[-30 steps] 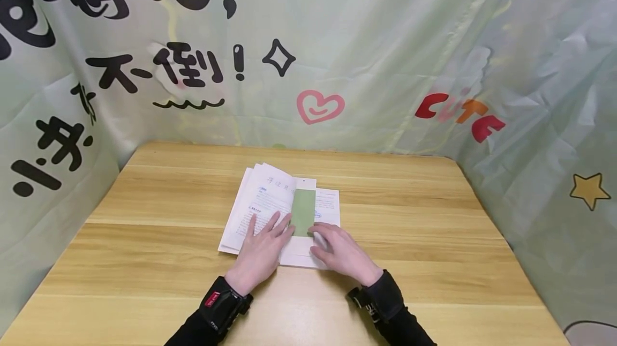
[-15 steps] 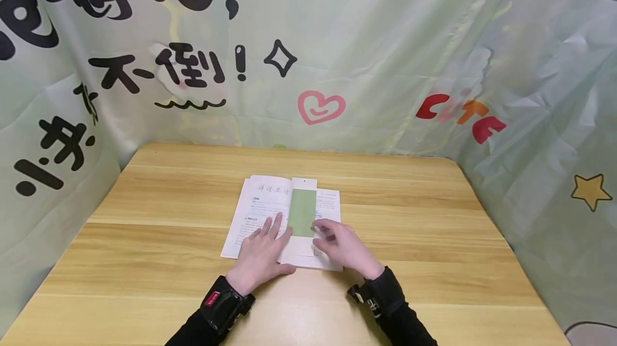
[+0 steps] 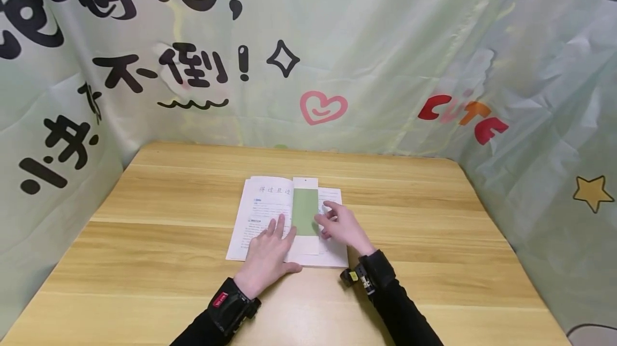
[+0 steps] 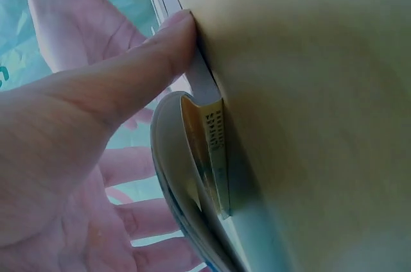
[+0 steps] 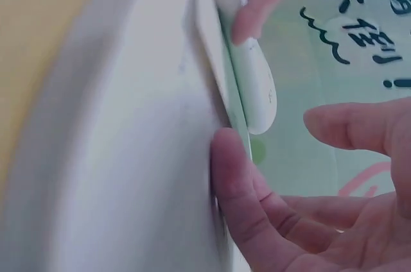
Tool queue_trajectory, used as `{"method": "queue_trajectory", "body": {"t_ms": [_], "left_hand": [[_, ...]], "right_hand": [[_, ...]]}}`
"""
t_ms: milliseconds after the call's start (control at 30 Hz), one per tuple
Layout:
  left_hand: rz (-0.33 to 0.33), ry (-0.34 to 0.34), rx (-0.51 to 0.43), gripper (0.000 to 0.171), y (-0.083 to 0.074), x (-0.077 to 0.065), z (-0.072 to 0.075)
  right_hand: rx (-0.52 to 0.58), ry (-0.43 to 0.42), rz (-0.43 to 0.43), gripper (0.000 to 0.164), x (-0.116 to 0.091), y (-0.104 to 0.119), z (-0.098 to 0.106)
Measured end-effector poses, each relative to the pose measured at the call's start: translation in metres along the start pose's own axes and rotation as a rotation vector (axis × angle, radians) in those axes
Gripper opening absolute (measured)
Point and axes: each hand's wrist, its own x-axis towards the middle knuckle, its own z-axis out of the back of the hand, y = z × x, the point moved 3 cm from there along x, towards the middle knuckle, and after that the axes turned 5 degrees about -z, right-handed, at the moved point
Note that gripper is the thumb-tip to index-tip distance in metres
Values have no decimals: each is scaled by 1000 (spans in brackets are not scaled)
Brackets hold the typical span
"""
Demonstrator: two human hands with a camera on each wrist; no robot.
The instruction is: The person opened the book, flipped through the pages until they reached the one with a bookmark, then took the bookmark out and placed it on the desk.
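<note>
An open book (image 3: pixel 255 212) with printed white pages lies on the wooden table. Along its middle, on the right-hand page, rests a long white bookmark with a green panel (image 3: pixel 305 212). My left hand (image 3: pixel 267 255) presses on the left page with spread fingers, its thumb out by the book's lower edge. In the left wrist view the book's bent spine (image 4: pixel 215 137) shows beside that thumb. My right hand (image 3: pixel 343 226) is over the right page at the bookmark's right edge. One digit touches near that edge in the right wrist view, while the finger above it stands apart.
The wooden table (image 3: pixel 424 217) extends around the book on all sides. Behind and beside it hangs a pale green printed cloth (image 3: pixel 376 57) with black lettering, a pink heart and a star. Each wrist wears a black strap with a camera (image 3: pixel 231 306).
The raised left pages have come down flat under my left hand, whose thumb has spread outward. My right hand has shifted up and to the right, with its index finger lifted off.
</note>
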Motion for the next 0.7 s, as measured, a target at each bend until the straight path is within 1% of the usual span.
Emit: {"method": "queue_trajectory", "body": {"t_ms": [133, 300, 400, 500, 600, 700], "left_hand": [[2, -18, 28, 86, -1, 1, -2], [18, -38, 35, 96, -1, 2, -3], [29, -52, 44, 102, -1, 2, -4], [40, -58, 50, 104, -1, 2, -4], [46, -54, 50, 104, -1, 2, -5], [48, -48, 46, 104, 0, 3, -5]], "right_hand": [[96, 33, -64, 57, 10, -1, 1], [208, 58, -102, 44, 22, -4, -1], [218, 57, -113, 35, 28, -7, -4], [210, 56, -114, 29, 31, -7, -6], [189, 56, -119, 28, 34, -6, -9], [159, 56, -124, 30, 35, -6, -12]]}}
